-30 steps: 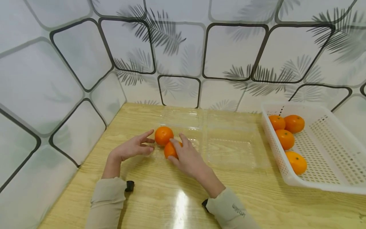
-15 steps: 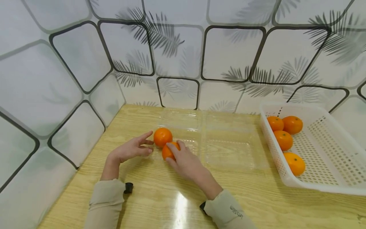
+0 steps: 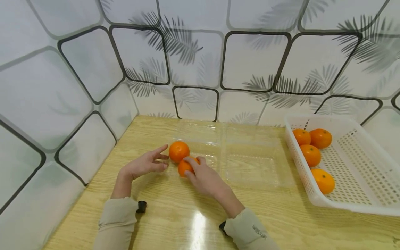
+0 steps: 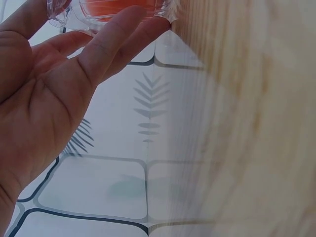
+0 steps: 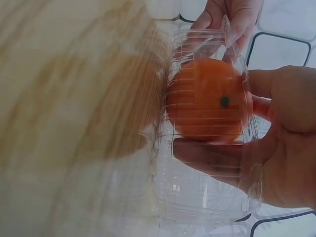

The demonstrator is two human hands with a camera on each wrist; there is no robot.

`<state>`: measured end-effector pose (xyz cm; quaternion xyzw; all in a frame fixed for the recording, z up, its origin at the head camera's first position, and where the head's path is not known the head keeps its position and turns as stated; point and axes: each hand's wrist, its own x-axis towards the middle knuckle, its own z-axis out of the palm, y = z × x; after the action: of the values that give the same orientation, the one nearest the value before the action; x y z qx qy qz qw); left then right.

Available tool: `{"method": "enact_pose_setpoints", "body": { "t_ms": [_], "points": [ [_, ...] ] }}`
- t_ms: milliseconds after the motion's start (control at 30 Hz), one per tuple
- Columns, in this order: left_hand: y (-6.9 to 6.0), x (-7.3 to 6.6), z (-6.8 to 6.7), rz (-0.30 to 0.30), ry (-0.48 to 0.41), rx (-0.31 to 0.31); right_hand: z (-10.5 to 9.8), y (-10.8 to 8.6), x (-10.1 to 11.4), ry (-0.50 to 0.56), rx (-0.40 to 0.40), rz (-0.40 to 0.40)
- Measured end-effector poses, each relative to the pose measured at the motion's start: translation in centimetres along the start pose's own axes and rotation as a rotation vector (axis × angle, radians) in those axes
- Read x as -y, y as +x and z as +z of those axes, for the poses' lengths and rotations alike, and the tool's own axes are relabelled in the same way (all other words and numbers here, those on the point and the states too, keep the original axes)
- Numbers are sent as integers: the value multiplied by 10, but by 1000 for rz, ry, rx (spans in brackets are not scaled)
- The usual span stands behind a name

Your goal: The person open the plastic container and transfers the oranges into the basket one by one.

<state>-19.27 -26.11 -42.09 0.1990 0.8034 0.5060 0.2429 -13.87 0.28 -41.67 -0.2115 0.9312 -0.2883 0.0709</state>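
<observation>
Two oranges sit in the left half of a clear plastic clamshell box (image 3: pixel 250 170) whose lid lies folded back. The farther orange (image 3: pixel 179 151) touches the nearer orange (image 3: pixel 184 169), which my right hand (image 3: pixel 206 178) grips from the right, thumb and fingers round it. Through the clear wall in the right wrist view, this orange (image 5: pixel 207 101) shows its green stem spot between the fingers. My left hand (image 3: pixel 145 165) stands at the box's left side, its fingers spread and fairly straight. In the left wrist view, fingers (image 4: pixel 111 44) of that hand lie against the clear wall.
A white perforated plastic basket (image 3: pixel 353 173) stands at the right, with several oranges (image 3: pixel 310 155) along its left side. Patterned walls (image 3: pixel 197 62) bound the wooden table (image 3: pixel 168 218) at the back and left.
My right hand's fingers have drawn closer together on the nearer orange, which has shifted very slightly left. The left hand keeps its place beside the box. The head view has tilted slightly.
</observation>
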Motion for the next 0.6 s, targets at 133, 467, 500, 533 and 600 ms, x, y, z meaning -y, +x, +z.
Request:
{"method": "enact_pose_setpoints", "body": {
  "t_ms": [133, 467, 500, 533, 600],
  "points": [
    [1, -1, -1, 3, 3, 0, 0, 0, -2, 42, -29, -2],
    [2, 1, 2, -3, 3, -4, 0, 1, -6, 135, -48, 56],
    [2, 0, 2, -5, -5, -4, 0, 1, -6, 135, -49, 57],
    [1, 0, 2, -5, -5, -7, 0, 1, -6, 137, -50, 56],
    [1, 0, 2, -6, -5, -9, -1, 2, -6, 130, -48, 46]
  ]
}}
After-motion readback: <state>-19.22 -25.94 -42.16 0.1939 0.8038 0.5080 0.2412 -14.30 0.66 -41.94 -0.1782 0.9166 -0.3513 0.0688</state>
